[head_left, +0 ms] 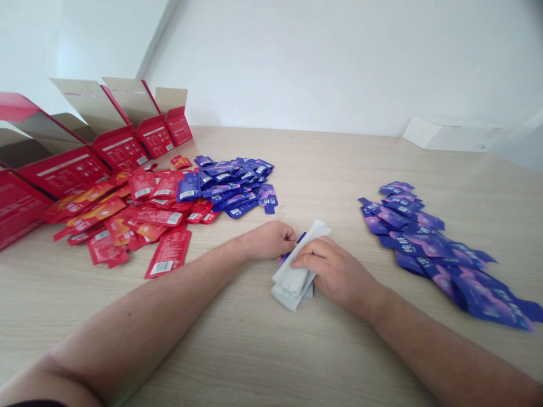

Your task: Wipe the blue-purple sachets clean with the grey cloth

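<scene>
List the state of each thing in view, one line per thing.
left hand, fingers curled at the purple sachet's edge
right hand, fingers laid over the white cloth
white cloth, folded, between the hands
purple sachet, mostly hidden behind the cloth
red sachets, loose overlapping heap
blue sachets, loose heap touching the red ones
purple sachets, overlapping strip to the right
red cartons, standing open, flaps up
white box, lying flat by the wall

The counter (297, 169) is wood-grain laminate, matt and smooth. The red sachets (165, 249) and blue sachets (428, 243) are glossy plastic film. The cartons (121, 148) are paperboard, glossy red outside, matt inside. The folded white sheet (292, 282) is matt: cloth or paper, not determinable.
</scene>
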### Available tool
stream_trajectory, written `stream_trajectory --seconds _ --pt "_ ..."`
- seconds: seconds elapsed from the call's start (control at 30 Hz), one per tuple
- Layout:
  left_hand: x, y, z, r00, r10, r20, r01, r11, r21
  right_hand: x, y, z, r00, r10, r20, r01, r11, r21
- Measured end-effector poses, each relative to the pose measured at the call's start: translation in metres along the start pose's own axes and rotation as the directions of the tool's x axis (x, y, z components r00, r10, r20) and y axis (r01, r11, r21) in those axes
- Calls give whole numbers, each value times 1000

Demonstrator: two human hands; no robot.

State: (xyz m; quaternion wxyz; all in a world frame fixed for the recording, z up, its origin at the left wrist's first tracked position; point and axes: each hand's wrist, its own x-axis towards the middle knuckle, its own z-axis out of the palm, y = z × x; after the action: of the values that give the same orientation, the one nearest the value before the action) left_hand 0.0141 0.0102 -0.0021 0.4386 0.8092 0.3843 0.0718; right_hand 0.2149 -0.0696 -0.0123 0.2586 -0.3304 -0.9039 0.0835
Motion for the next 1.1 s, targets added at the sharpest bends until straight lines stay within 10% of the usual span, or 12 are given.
stream_trajectory --seconds 1.1 --pt "2 1 1 1000 -14 -5 14 999 45 -1 -4 -2 999 -12 43 11 1000 23"
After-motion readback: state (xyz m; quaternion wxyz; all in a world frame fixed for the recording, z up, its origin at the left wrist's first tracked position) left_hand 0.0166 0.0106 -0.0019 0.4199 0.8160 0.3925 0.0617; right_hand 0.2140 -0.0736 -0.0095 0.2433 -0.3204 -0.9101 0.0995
